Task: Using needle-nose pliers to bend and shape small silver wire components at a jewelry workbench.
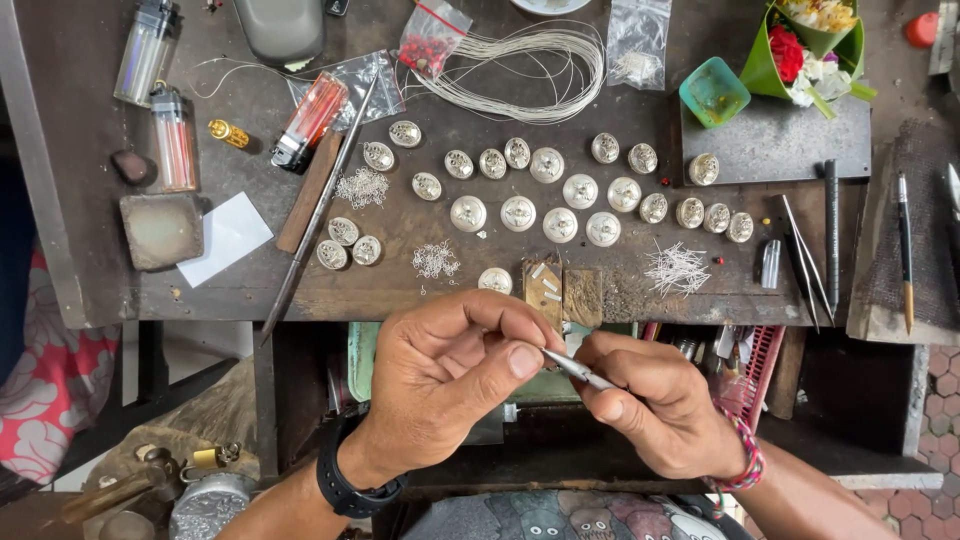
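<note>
— How far is the work?

— I judge it is well along: many round silver pieces (560,224) lie finished-looking in rows on the bench (640,290). My left hand (445,385) pinches something small below the bench edge; I cannot tell what. My right hand (660,400) is closed on thin tweezers (578,370), tip at the left fingers.

— What is left?

— Heaps of small wire bits (677,268) lie unused.

Twenty-three round silver domed pieces (517,213) on the table (640,300), three lighters (174,138), three clear plastic bags (638,40), three heaps of small silver wire bits (677,268), one coil of wire (530,70).
</note>
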